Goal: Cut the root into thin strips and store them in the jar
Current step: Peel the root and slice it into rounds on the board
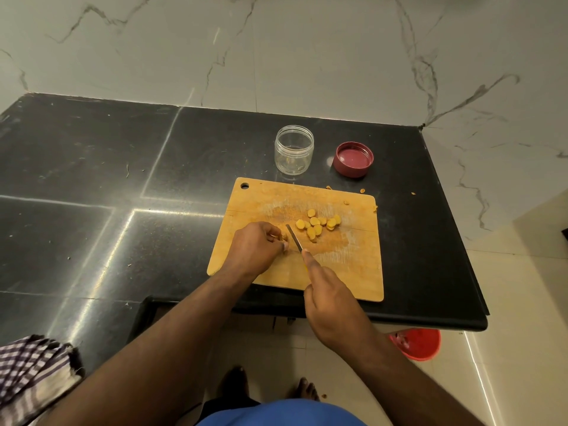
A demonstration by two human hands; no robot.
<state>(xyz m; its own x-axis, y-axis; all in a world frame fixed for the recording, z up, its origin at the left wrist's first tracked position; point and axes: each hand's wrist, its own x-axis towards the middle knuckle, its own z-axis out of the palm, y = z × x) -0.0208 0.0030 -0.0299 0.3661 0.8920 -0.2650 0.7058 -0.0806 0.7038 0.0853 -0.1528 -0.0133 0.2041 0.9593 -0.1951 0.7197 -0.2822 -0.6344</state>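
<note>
My left hand (258,247) pinches the root stub (284,238) mid-board (362,281); right hand (330,298) grips the knife (294,238). Recommend fingertips tucked back, slices kept thin

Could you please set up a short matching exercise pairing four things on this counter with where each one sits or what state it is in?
Things:
1. jar
2. lid
3. knife
4. cut slices

States or places:
A. lying upside down on the counter, right of the jar
B. piled on the cutting board, right of the blade
C. standing open behind the board
D. held in the right hand, blade down on the board

Pairs: 1-C, 2-A, 3-D, 4-B
</note>
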